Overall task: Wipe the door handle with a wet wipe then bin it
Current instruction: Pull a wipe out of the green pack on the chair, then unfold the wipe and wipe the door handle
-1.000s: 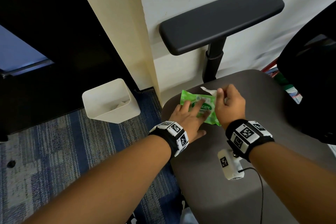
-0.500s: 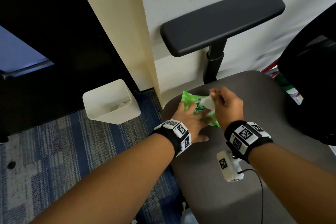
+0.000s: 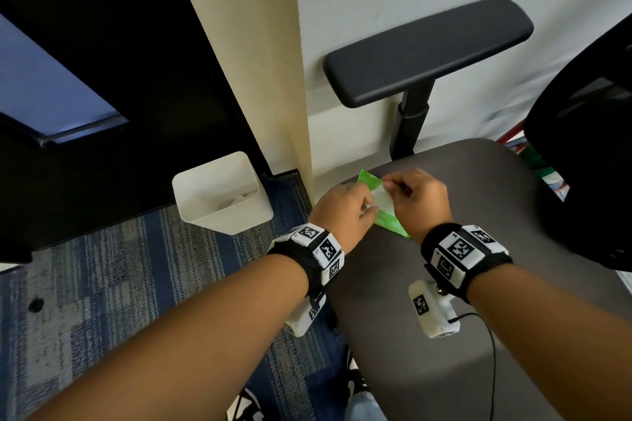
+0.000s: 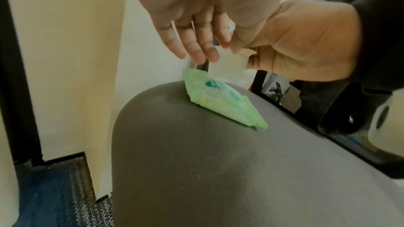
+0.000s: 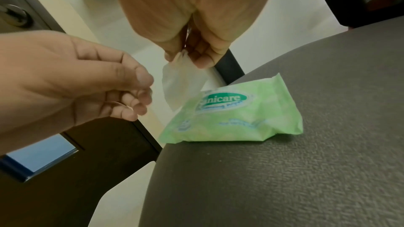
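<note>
Head view, left to right: the bin (image 3: 219, 195) stands on the carpet, the left hand (image 3: 342, 207) hovers loosely curled and empty over the pack (image 5: 236, 111) on the chair seat (image 3: 478, 284), and the right hand (image 3: 420, 202) pinches the wipe (image 5: 181, 82), its lower end at the pack's opening. If that end is still caught, an unsteadied pack may lift or slide off the seat edge. The label reads "nicare".

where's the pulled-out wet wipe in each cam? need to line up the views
Head: wet wipe just right of centre, pinched by the right hand, beside the left hand.
Left wrist: centre, upper half, hanging from the right hand's fingertips.
Right wrist: left of centre, upper half, hanging below the pinch.
Shared landmark: the green wipe pack on the chair seat, just under the wipe.
</note>
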The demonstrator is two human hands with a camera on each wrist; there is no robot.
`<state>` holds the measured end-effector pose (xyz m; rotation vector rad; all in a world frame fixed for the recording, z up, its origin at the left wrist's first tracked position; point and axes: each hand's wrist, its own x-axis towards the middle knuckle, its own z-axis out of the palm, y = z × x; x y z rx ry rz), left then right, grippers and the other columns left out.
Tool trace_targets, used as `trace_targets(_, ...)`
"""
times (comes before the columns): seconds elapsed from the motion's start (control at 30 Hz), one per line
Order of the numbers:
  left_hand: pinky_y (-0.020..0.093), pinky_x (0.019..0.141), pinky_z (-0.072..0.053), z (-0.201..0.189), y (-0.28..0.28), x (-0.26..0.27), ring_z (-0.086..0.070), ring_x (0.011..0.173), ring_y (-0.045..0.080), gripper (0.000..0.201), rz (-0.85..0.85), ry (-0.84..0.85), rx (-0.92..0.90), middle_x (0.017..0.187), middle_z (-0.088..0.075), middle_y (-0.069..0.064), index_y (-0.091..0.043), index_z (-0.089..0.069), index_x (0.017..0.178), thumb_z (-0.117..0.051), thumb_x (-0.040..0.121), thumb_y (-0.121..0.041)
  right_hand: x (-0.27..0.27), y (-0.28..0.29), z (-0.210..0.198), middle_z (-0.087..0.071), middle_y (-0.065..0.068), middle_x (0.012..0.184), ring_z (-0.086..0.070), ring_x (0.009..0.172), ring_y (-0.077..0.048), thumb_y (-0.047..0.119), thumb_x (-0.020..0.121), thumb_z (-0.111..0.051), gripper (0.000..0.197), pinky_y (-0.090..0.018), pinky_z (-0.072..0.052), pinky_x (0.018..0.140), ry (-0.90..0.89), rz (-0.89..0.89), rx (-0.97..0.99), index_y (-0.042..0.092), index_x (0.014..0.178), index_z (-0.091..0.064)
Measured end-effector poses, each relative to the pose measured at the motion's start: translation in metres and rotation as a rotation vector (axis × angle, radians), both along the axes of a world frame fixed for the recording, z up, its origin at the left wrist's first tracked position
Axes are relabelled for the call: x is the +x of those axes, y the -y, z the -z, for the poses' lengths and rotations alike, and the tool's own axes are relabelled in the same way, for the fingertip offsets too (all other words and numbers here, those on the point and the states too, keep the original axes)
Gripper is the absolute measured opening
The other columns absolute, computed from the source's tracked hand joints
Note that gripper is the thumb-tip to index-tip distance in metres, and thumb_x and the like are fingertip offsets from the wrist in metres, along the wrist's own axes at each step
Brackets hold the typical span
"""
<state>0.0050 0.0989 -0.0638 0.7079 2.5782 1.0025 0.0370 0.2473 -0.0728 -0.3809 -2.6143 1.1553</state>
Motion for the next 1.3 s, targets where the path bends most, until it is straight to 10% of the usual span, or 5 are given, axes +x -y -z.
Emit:
trace_targets(0.17,0.038,0.096,-0.044,-0.016,0.014,-0.006,-0.053,0.111,0.025,0.043,-0.126,0.056,0.079,0.118,-0.060,0.009,-0.012,-0.055,0.122,-0.067,0.081,-0.023,-0.001,0.025,-0.021,-0.068,-0.016,0.080,-0.059,0.073,-0.024,0.004,0.085,-0.066,0.008,-0.028,-0.045,0.070,-0.006,-0.048,0.004,-0.001,0.081,-0.070)
trace_targets(0.33,0.039,0.070,-0.047,-0.042,0.038,-0.007,-0.055,0.083,0.030,0.013,-0.135,-0.061,0.052,0.086,-0.063,0.012,-0.006,-0.063,0.084,-0.061,0.084,-0.019,-0.006,0.052,-0.048,-0.057,0.001,0.073,-0.053,0.069,-0.016,0.003,0.084,-0.067,0.009,-0.010,-0.036,0.063,-0.048,-0.096,-0.033,0.001,0.075,-0.069)
trace_targets(0.43,0.033,0.068,-0.044,-0.065,0.061,-0.011,-0.056,0.082,0.029,0.015,-0.174,-0.100,0.073,0.085,-0.065,0.011,-0.008,-0.065,0.083,-0.060,0.086,-0.021,-0.012,0.070,-0.072,-0.058,0.001,0.074,-0.053,0.071,-0.016,0.005,0.086,-0.066,0.010,-0.020,-0.038,0.069,-0.084,-0.144,-0.042,0.002,0.077,-0.069)
trace_targets(0.87,0.043,0.079,-0.050,-0.231,0.161,-0.028,-0.058,0.088,0.022,0.018,-0.295,-0.244,0.150,0.093,-0.064,0.007,-0.010,-0.065,0.091,-0.053,0.091,-0.024,-0.034,0.158,-0.235,-0.067,0.000,0.087,-0.060,0.077,-0.012,0.034,0.084,-0.068,0.033,-0.022,-0.051,0.070,-0.203,-0.371,-0.076,0.015,0.111,-0.066)
trace_targets(1.3,0.030,0.057,-0.038,-0.405,0.262,-0.037,-0.043,0.059,0.012,0.028,-0.366,-0.551,0.246,0.063,-0.044,-0.006,-0.011,-0.050,0.071,-0.052,0.092,-0.030,-0.057,0.257,-0.410,-0.066,0.010,0.077,-0.059,0.069,0.000,0.019,0.084,-0.067,0.008,-0.007,-0.044,0.060,-0.498,-0.420,-0.066,0.027,0.085,-0.065)
